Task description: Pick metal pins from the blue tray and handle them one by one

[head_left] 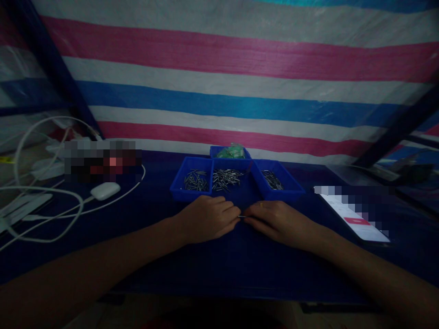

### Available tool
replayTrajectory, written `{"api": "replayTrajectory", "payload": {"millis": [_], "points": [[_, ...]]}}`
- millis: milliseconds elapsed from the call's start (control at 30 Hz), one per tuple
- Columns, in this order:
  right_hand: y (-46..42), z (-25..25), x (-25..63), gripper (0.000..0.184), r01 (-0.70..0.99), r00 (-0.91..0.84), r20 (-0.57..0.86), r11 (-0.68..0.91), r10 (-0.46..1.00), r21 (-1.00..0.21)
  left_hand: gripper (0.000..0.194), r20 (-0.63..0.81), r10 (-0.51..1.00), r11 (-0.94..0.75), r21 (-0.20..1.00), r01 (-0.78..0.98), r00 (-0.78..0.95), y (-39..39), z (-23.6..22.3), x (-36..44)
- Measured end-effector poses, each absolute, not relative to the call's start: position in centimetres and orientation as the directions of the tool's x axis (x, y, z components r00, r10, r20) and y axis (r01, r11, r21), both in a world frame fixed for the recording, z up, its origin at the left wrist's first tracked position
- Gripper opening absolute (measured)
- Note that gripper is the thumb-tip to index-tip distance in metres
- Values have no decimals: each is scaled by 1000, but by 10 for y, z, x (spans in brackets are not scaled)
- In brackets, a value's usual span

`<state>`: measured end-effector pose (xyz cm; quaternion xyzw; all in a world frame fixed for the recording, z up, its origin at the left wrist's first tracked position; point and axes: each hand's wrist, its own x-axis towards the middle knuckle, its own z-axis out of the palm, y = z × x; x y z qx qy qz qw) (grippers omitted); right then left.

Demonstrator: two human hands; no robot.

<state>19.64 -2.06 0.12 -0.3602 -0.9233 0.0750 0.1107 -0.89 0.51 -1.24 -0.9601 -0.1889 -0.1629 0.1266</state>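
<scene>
Between my two hands runs a thin metal pin (242, 216), with only a short stretch of it showing. My left hand (211, 219) is closed and pinches one end with its fingertips. The other end sits in the closed fingers of my right hand (276, 219), which wears a ring. Just beyond them stand a left blue bin (174, 186) and a right blue bin (291, 183), both holding small metal pins. A loose heap of metal pins (226, 178) lies between these bins. Fingers hide most of the held piece.
Behind the heap, a blue bin (212, 150) contains a green plastic bag (233, 151). A lit phone or tablet (356, 221) lies at right. White cables (80, 201) and a white charger (105, 191) spread over the left of the blue table (219, 269). Striped sheeting (240, 59) hangs behind.
</scene>
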Motion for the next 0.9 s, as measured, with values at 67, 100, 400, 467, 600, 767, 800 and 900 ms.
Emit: {"api": "replayTrajectory", "payload": {"millis": [67,100,400,467,600,767,800,900], "points": [[-20,2,197,21,651,-715,148,728,683,-213,21,373,336,-890,-176,421,865,4,-11,-9],[-20,2,197,21,654,-714,145,726,685,-214,21,377,346,-885,-171,432,859,4,-11,-9],[-17,4,200,23,681,-684,159,701,712,-211,21,392,404,-856,-158,493,826,6,-14,-8],[-17,4,201,21,687,-683,143,697,716,-205,22,390,414,-849,-161,503,823,6,-14,-8],[-15,5,203,21,698,-682,134,694,719,-177,24,390,428,-840,-160,518,815,6,-14,-7],[-15,4,202,23,694,-684,125,694,719,-191,24,395,434,-839,-151,523,810,6,-13,-8],[-15,4,202,23,694,-684,123,693,719,-194,23,391,435,-839,-151,523,811,6,-13,-8],[-15,4,201,24,698,-681,117,690,722,-191,22,382,433,-841,-156,519,816,6,-12,-8]]}}
